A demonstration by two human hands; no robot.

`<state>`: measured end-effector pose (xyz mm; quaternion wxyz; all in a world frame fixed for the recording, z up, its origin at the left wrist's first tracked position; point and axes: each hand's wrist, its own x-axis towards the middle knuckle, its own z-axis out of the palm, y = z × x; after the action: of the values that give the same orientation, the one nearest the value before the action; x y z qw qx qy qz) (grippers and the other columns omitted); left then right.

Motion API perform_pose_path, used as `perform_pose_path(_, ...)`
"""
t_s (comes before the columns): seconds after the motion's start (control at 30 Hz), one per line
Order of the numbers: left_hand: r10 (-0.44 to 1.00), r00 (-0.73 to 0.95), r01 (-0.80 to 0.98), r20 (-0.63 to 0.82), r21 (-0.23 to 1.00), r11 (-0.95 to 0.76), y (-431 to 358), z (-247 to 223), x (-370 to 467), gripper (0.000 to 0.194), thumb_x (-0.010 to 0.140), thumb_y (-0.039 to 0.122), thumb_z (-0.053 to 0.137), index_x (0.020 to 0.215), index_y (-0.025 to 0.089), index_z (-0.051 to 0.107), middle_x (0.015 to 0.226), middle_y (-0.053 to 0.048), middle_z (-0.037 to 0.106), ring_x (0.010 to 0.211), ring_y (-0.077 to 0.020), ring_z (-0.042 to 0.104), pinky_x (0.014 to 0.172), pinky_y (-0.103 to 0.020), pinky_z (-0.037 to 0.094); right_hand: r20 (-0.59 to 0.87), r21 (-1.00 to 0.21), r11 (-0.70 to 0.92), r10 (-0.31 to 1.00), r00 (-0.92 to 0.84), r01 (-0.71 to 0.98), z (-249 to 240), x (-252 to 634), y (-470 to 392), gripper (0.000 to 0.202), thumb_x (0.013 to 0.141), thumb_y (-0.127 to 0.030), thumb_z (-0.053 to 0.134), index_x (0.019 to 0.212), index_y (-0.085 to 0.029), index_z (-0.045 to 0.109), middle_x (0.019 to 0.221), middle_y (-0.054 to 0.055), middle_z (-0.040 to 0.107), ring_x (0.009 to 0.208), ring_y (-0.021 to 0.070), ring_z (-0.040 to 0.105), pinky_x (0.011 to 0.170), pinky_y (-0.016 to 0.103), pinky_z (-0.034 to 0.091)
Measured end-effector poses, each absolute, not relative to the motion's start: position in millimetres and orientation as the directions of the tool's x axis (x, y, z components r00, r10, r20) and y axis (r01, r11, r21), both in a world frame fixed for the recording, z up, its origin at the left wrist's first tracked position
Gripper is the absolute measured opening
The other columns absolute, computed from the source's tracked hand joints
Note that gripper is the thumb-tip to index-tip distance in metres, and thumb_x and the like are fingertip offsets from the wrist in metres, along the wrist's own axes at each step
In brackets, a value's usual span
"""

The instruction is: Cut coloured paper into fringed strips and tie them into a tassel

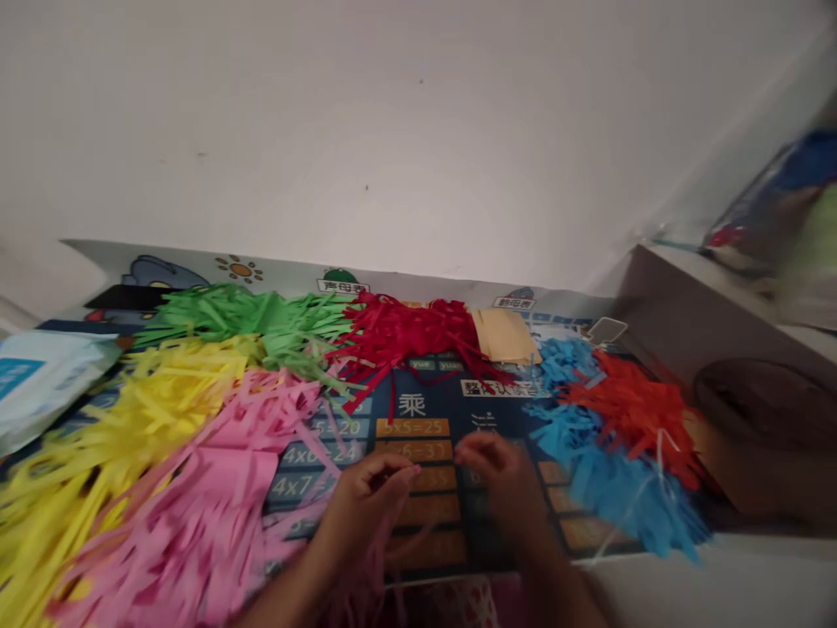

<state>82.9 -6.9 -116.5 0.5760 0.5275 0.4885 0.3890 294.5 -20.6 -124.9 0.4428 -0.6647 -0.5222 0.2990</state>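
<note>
Over the middle of the table, my left hand [374,490] is closed in a pinch on a thin pink paper strip [385,528]. More pink strips hang below and beside that hand. A short gap to the right, my right hand [500,475] is curled with its fingertips pressed together. Motion blurs it, and I cannot make out what lies between its fingers. Left of my hands spreads a bunch of fringed pink paper [215,488]. Beneath both hands lies a dark blue mat [480,523] printed with multiplication sums.
Fringed paper lies around the mat: yellow [176,392], green [261,314], red [415,336], blue [628,488] and orange-red [637,406]. A beige paper piece [506,336] sits at the back. A white packet [49,379] is at left, a brown box [751,375] at right. Behind stands a white wall.
</note>
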Motion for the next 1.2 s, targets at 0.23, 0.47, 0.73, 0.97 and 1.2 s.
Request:
perform_pose_path(0.23,0.975,0.22,0.179,0.002,0.983,-0.043,-10.6,-109.5,81.5,0.014,0.073,0.029,0.064,0.07,0.019,0.074,0.069,-0.003,0.07,0.066,-0.0163,0.063,0.064,-0.024,0.047,-0.207,-0.957,-0.152,0.954,0.215,-0.246,-141.1,224.4,-45.8,0.012,0.066,-0.028,0.076,0.073,-0.02,0.07,0.073,0.001,0.071,0.071,0.0173,0.065,0.069,0.026,0.051)
perform_pose_path(0.47,0.96,0.268,0.308,0.077,0.938,-0.161,-12.3,-114.5,75.5,0.013,0.078,0.025,0.063,0.074,0.019,0.073,0.07,-0.003,0.069,0.067,-0.0153,0.063,0.062,-0.022,0.046,-0.176,-0.972,-0.126,0.949,0.261,-0.198,-148.0,225.3,-47.0,0.013,0.068,-0.031,0.075,0.073,-0.021,0.068,0.071,0.0,0.068,0.068,0.0154,0.062,0.064,0.024,0.049)
perform_pose_path(0.73,0.884,0.442,0.374,0.152,0.864,-0.336,-8.5,-112.2,67.7,0.009,0.082,0.021,0.064,0.084,0.02,0.072,0.078,-0.002,0.072,0.073,-0.0156,0.065,0.067,-0.022,0.046,0.029,-0.988,-0.007,0.972,0.234,0.152,-128.4,231.1,-53.4,0.004,0.073,-0.026,0.07,0.075,-0.022,0.07,0.076,0.002,0.07,0.074,0.018,0.065,0.069,0.026,0.051)
perform_pose_path(0.97,0.893,0.446,0.272,0.062,0.941,-0.202,-8.4,-109.3,68.0,0.016,0.075,0.034,0.075,0.083,0.021,0.072,0.077,-0.001,0.074,0.071,-0.016,0.068,0.065,-0.021,0.048,-0.208,-0.96,-0.181,0.972,0.108,-0.215,-136.2,232.3,-55.0,0.006,0.066,-0.023,0.074,0.068,-0.022,0.069,0.07,0.0,0.069,0.067,0.0173,0.064,0.065,0.026,0.05)
perform_pose_path(1.2,0.858,0.487,0.317,0.166,0.881,-0.351,-9.0,-110.5,64.0,0.018,0.082,0.039,0.067,0.078,0.022,0.074,0.074,-0.004,0.073,0.071,-0.0176,0.068,0.067,-0.025,0.05,-0.002,-1.0,-0.006,0.988,0.157,0.023,-130.5,244.0,-59.1,0.01,0.074,-0.022,0.07,0.064,-0.023,0.069,0.066,-0.001,0.066,0.065,0.015,0.06,0.063,0.023,0.046)
